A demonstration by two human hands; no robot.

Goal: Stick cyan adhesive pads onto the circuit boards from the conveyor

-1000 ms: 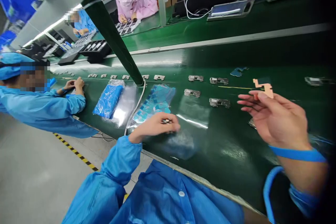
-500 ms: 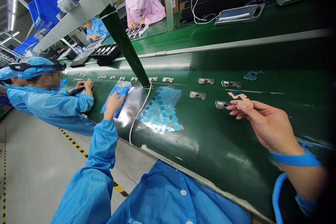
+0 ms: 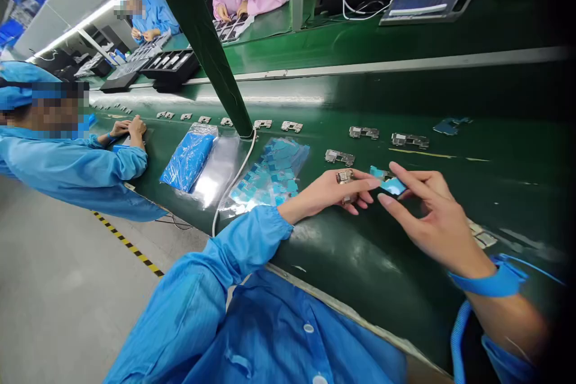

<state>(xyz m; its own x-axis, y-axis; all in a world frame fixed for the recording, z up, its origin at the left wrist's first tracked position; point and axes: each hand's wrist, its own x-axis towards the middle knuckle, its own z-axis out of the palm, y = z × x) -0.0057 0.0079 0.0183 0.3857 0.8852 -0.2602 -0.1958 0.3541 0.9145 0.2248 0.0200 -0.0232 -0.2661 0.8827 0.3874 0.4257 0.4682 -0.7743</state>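
Note:
My left hand lies low over the green conveyor belt, fingers closed round a small metal bracket. Beside it my right hand pinches a small blue film piece between thumb and fingertips; the two hands nearly touch. Several more metal brackets lie in rows on the belt beyond the hands. A clear bag of blue film pieces lies to the left of my left hand.
A blue packet in clear plastic and a white cable lie left of the bag. A slanted green post rises from the belt. A co-worker in blue leans on the belt at left; others work behind black trays.
My left hand came back from the blue packet at left to the belt's middle and took up a metal bracket. My right hand now pinches a blue film piece instead of the tan one.

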